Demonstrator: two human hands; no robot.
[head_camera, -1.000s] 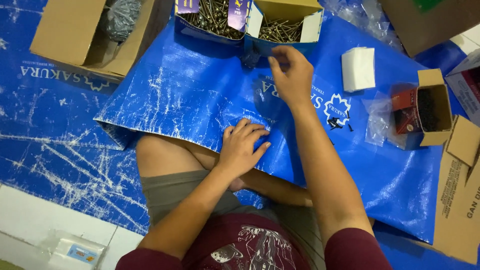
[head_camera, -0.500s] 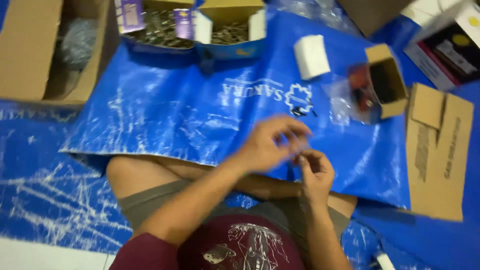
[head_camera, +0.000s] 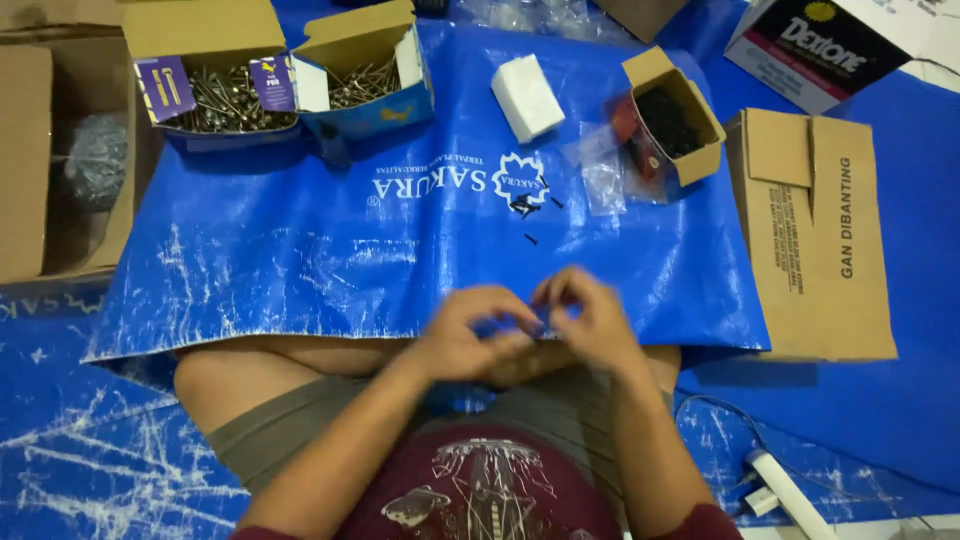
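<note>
My left hand (head_camera: 468, 335) and my right hand (head_camera: 592, 322) meet over my lap at the near edge of a blue tarp sheet (head_camera: 300, 250). Their fingertips pinch a small item (head_camera: 541, 322) between them, too blurred to identify. A few loose black screws (head_camera: 525, 208) lie on the tarp just beyond the hands. At the far left stand two open boxes of silver nails (head_camera: 225, 98) (head_camera: 365, 85). A small open cardboard box of black screws (head_camera: 672, 120) sits at the far right of the tarp.
A white block (head_camera: 527, 97) and clear plastic bags (head_camera: 603, 172) lie near the screw box. A flat cardboard carton (head_camera: 815, 230) lies to the right and a big open carton (head_camera: 45, 160) to the left. A white plug and cable (head_camera: 778, 488) lie by my right knee.
My right hand came back from the nail boxes to my lap. My left hand lifted off the tarp, and both hands now meet, pinching something small.
</note>
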